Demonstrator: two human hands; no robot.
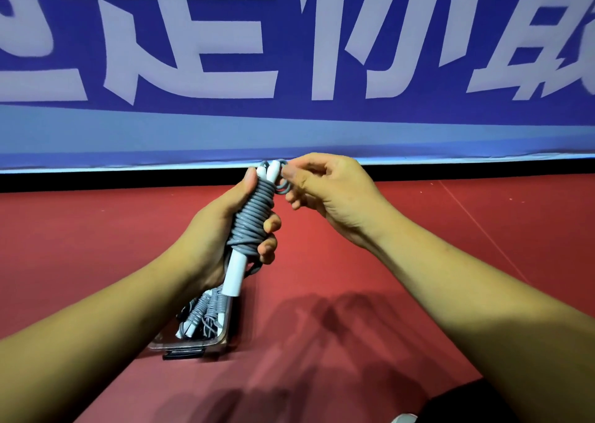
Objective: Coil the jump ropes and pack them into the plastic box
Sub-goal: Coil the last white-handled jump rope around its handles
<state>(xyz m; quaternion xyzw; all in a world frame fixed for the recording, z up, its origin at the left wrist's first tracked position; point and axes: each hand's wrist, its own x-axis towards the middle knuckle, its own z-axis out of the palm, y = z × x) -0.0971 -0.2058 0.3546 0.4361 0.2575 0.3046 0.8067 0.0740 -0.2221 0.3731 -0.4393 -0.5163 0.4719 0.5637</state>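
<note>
Above a red sports floor (pixel 354 261), a person's left hand (pixel 222 229) grips an upright bundle made of two white plastic jump-rope handles (pixel 235 274) with grey cord (pixel 254 213) wound tightly around them, thumb pressed near the top and fingers curled round the coils. At the upper end of the bundle, the right hand (pixel 328 190) pinches a loose loop of the same grey cord between thumb and fingertips, just beside the handle tips. Below the left wrist, a clear rectangular plastic box (pixel 190 347) with a black latch (pixel 183 355) on its near edge sits open on the floor, holding other coiled grey ropes with white handles (pixel 206 313). Behind stands a blue banner with large white characters (pixel 289 126), its lower edge meeting a black strip at floor level.
</note>
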